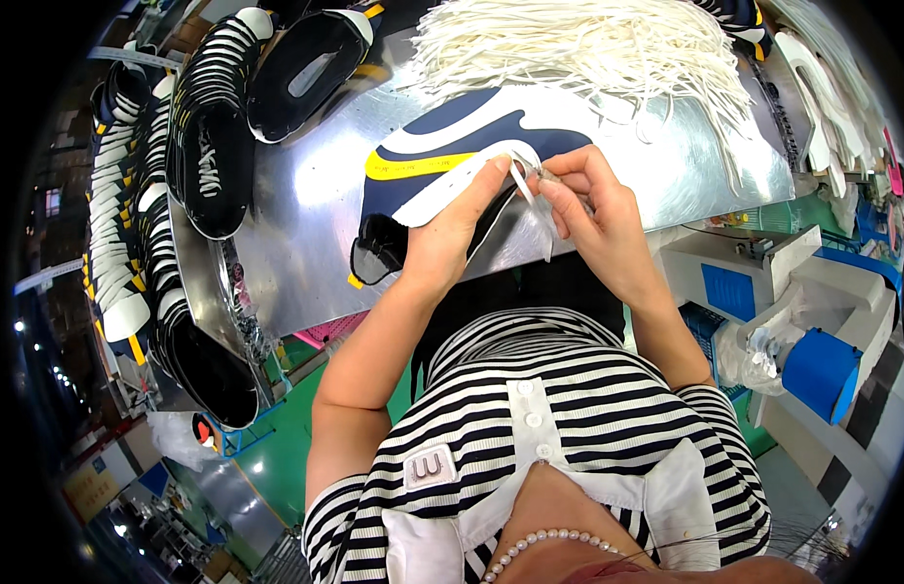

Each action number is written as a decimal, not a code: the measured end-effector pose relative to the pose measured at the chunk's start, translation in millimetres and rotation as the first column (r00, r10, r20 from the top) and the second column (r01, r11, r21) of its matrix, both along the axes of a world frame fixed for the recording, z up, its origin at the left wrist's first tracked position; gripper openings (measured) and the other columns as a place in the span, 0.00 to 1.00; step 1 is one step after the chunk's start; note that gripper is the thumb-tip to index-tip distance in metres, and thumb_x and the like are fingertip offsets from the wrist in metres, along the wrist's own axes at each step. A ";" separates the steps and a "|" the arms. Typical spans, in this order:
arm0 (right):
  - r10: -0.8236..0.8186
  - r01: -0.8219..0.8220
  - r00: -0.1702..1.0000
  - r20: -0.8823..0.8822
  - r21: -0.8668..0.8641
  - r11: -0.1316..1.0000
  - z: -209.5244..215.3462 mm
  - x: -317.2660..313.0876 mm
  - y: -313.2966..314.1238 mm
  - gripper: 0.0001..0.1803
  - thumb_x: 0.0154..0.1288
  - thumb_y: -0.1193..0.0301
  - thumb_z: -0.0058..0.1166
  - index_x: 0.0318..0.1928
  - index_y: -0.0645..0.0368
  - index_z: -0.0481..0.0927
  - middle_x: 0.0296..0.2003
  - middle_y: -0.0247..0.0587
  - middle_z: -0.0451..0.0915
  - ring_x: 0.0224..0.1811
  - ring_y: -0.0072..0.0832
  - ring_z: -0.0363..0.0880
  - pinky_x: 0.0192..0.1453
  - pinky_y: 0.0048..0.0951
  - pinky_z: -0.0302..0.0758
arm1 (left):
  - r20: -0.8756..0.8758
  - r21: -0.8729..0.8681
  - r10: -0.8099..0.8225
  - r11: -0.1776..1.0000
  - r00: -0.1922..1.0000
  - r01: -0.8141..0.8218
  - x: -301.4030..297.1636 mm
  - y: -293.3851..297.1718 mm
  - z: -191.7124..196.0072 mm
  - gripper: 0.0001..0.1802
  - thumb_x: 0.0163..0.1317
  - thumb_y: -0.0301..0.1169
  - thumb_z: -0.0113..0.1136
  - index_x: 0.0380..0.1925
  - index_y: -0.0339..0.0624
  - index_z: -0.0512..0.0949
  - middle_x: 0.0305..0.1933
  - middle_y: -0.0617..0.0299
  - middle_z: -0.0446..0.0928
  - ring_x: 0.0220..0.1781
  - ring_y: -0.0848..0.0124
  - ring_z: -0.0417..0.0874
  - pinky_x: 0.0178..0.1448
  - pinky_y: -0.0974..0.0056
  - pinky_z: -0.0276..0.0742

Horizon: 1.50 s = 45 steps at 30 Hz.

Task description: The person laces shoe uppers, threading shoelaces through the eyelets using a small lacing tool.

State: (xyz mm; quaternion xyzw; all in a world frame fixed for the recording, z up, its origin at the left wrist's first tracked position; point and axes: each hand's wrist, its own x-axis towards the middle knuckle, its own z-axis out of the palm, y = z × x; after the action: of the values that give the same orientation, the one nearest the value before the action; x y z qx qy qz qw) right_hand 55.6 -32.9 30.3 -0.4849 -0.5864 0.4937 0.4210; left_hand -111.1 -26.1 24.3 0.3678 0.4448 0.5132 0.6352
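A navy, white and yellow shoe upper (434, 139) lies on its side over the metal table, its black lining showing towards me. My left hand (448, 234) is closed on its white eyelet edge, with the thumb on top. Close beside it, my right hand (598, 206) pinches a white shoelace (545, 237) at the upper's front eyelets. One strand of the lace stands up between my hands and another hangs down below the fingers. The very tip of the lace is hidden by my right fingertips.
A heap of loose white laces (578, 49) covers the far side of the metal table (306, 229). Nested rows of shoe uppers (214, 156) stand at the left. White cut pieces (812, 102) hang at the far right, above a grey machine with blue parts (729, 289).
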 end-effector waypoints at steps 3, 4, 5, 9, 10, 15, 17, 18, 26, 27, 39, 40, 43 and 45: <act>0.025 -0.024 0.999 0.030 -0.042 0.999 1.7 2.5 5.1 0.08 0.68 0.74 0.54 0.40 0.66 0.71 0.26 0.41 0.81 0.21 0.19 0.73 0.27 0.21 0.70 | -0.059 0.027 -0.007 1.000 0.998 0.009 0.4 0.2 1.2 0.11 0.65 0.32 0.60 0.40 0.35 0.81 0.40 0.63 0.82 0.42 0.77 0.79 0.48 0.71 0.73; 0.032 -0.031 0.999 0.027 -0.040 0.999 1.0 2.5 6.5 0.08 0.68 0.74 0.54 0.40 0.66 0.71 0.26 0.41 0.81 0.21 0.18 0.72 0.27 0.21 0.70 | -0.124 -0.003 0.015 1.000 0.992 -0.015 0.5 -0.3 1.2 0.11 0.65 0.32 0.61 0.41 0.35 0.81 0.41 0.64 0.82 0.42 0.77 0.79 0.48 0.71 0.73; 0.040 -0.039 0.999 0.024 -0.038 0.999 1.0 2.7 7.9 0.07 0.68 0.74 0.54 0.40 0.66 0.71 0.26 0.40 0.81 0.20 0.17 0.71 0.26 0.21 0.70 | -0.188 -0.030 0.035 0.999 0.982 -0.041 0.6 -0.6 0.9 0.12 0.64 0.33 0.61 0.41 0.34 0.81 0.41 0.64 0.81 0.42 0.77 0.79 0.48 0.71 0.73; 0.041 -0.041 0.999 -0.004 -0.063 0.997 1.5 4.3 9.5 0.07 0.68 0.75 0.52 0.40 0.66 0.71 0.29 0.41 0.83 0.20 0.17 0.71 0.26 0.21 0.70 | -0.150 0.006 0.035 0.999 0.988 -0.034 -1.0 1.8 0.2 0.13 0.65 0.34 0.61 0.42 0.34 0.81 0.43 0.64 0.81 0.42 0.78 0.78 0.48 0.72 0.73; 0.047 -0.049 0.997 -0.053 -0.040 0.998 -3.5 4.4 8.7 0.06 0.69 0.75 0.52 0.41 0.66 0.71 0.30 0.42 0.83 0.20 0.17 0.71 0.26 0.20 0.70 | -0.148 0.011 0.034 0.999 0.988 -0.033 -0.6 1.8 1.1 0.13 0.65 0.34 0.61 0.42 0.34 0.81 0.43 0.64 0.81 0.42 0.78 0.78 0.48 0.72 0.73; 0.087 -0.088 0.994 -0.068 -0.010 0.996 -4.6 6.0 7.9 0.06 0.69 0.76 0.50 0.41 0.67 0.70 0.32 0.44 0.84 0.21 0.18 0.73 0.27 0.20 0.71 | -0.181 0.029 0.016 1.000 0.983 -0.011 -1.8 -1.7 3.1 0.12 0.65 0.32 0.61 0.42 0.34 0.81 0.42 0.65 0.81 0.41 0.79 0.78 0.47 0.72 0.73; 0.068 -0.073 0.991 -0.113 -0.040 0.997 -3.9 3.9 5.6 0.06 0.69 0.76 0.50 0.41 0.67 0.70 0.32 0.43 0.83 0.21 0.18 0.73 0.27 0.20 0.72 | -0.156 0.019 0.014 1.000 0.988 -0.011 -5.3 -3.4 -2.1 0.12 0.65 0.32 0.60 0.42 0.34 0.81 0.42 0.66 0.81 0.41 0.79 0.78 0.47 0.72 0.73; 0.067 -0.071 0.992 -0.111 -0.036 0.997 -4.6 4.6 5.9 0.06 0.69 0.76 0.50 0.41 0.67 0.70 0.32 0.43 0.83 0.21 0.18 0.73 0.27 0.20 0.72 | -0.126 0.011 0.007 1.000 0.992 -0.005 -4.9 -1.5 -2.5 0.12 0.65 0.32 0.60 0.42 0.34 0.81 0.42 0.66 0.81 0.41 0.79 0.78 0.47 0.72 0.73; 0.117 -0.113 0.993 0.035 -0.100 0.989 3.3 17.1 14.9 0.06 0.68 0.74 0.51 0.40 0.66 0.71 0.29 0.44 0.82 0.23 0.23 0.77 0.30 0.23 0.73 | -0.351 0.164 0.043 0.986 0.936 0.016 7.6 -0.4 -1.1 0.10 0.65 0.28 0.60 0.42 0.32 0.80 0.39 0.65 0.81 0.38 0.78 0.79 0.43 0.71 0.74; 0.097 -0.093 0.994 0.042 -0.094 0.991 4.7 21.2 14.4 0.06 0.68 0.74 0.51 0.40 0.66 0.71 0.29 0.44 0.82 0.23 0.23 0.77 0.30 0.23 0.73 | -0.393 0.264 0.076 0.964 0.917 0.033 14.0 -3.3 -3.6 0.10 0.65 0.27 0.60 0.42 0.32 0.80 0.39 0.64 0.82 0.38 0.77 0.80 0.43 0.71 0.75; 0.194 -0.274 0.772 0.605 0.041 0.961 40.0 31.8 -2.9 0.13 0.65 0.70 0.49 0.49 0.59 0.73 0.35 0.55 0.80 0.40 0.49 0.80 0.42 0.43 0.76 | -0.035 -0.130 -0.021 0.991 0.999 0.016 -18.5 -24.1 -17.3 0.18 0.64 0.31 0.61 0.51 0.34 0.76 0.51 0.58 0.79 0.50 0.69 0.80 0.59 0.66 0.73; 0.029 -0.151 0.852 0.523 0.193 0.970 21.5 36.4 2.2 0.20 0.64 0.66 0.56 0.54 0.60 0.73 0.41 0.52 0.81 0.43 0.43 0.82 0.44 0.39 0.77 | 0.011 -0.183 -0.071 0.980 0.997 0.072 -27.9 -14.8 -22.5 0.18 0.64 0.32 0.60 0.51 0.34 0.76 0.51 0.57 0.79 0.51 0.68 0.80 0.58 0.65 0.73; 0.107 -0.093 0.979 0.172 -0.086 0.992 -13.2 33.6 29.6 0.31 0.56 0.63 0.67 0.58 0.60 0.72 0.47 0.48 0.81 0.46 0.36 0.81 0.46 0.35 0.77 | 0.041 -0.221 -0.154 0.962 0.987 0.159 -38.4 -5.9 -35.4 0.19 0.64 0.35 0.60 0.52 0.35 0.76 0.50 0.57 0.80 0.51 0.67 0.81 0.57 0.63 0.75; -0.050 0.062 0.989 0.136 -0.088 0.994 -29.7 29.5 35.8 0.40 0.50 0.63 0.73 0.61 0.66 0.70 0.45 0.45 0.81 0.41 0.26 0.80 0.43 0.27 0.77 | -0.415 -0.131 -0.186 0.981 0.891 0.144 -34.8 16.2 -18.5 0.16 0.64 0.39 0.63 0.40 0.36 0.83 0.39 0.64 0.83 0.40 0.76 0.81 0.47 0.69 0.76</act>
State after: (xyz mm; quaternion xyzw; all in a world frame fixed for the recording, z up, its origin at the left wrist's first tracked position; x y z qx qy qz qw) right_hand 85.1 2.8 0.5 -0.5521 -0.5761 0.4746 0.3716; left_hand -145.9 -10.0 5.9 0.4758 0.5641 0.3427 0.5813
